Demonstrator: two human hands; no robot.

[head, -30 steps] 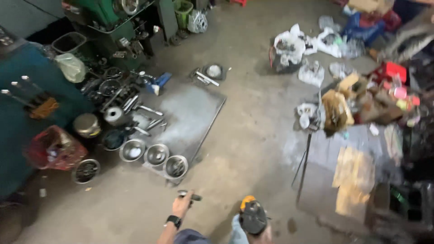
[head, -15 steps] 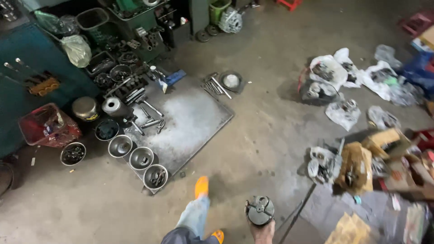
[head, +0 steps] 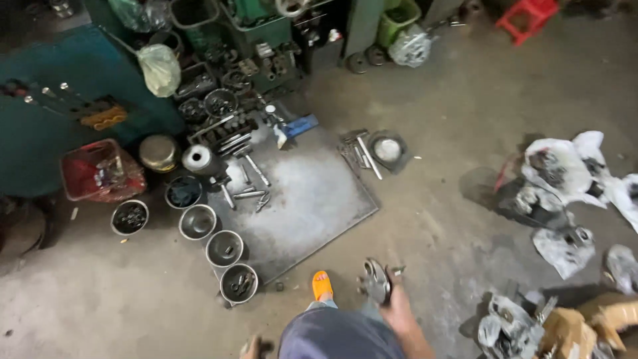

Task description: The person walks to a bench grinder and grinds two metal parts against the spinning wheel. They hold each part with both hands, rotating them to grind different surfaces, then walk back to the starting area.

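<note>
Closer now, right hand grips round metal part; left hand cropped, grip unclear

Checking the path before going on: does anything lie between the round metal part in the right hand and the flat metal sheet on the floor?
Little visible does. The right hand holds the round metal part just off the metal sheet; between them only bare concrete shows, beside an orange shoe.

Workshop floor: stained grey concrete, dimly lit. Teal cabinet at upper left. Green crates along the top edge. Red stool at upper right. Grey metal sheet lying mid-frame.
</note>
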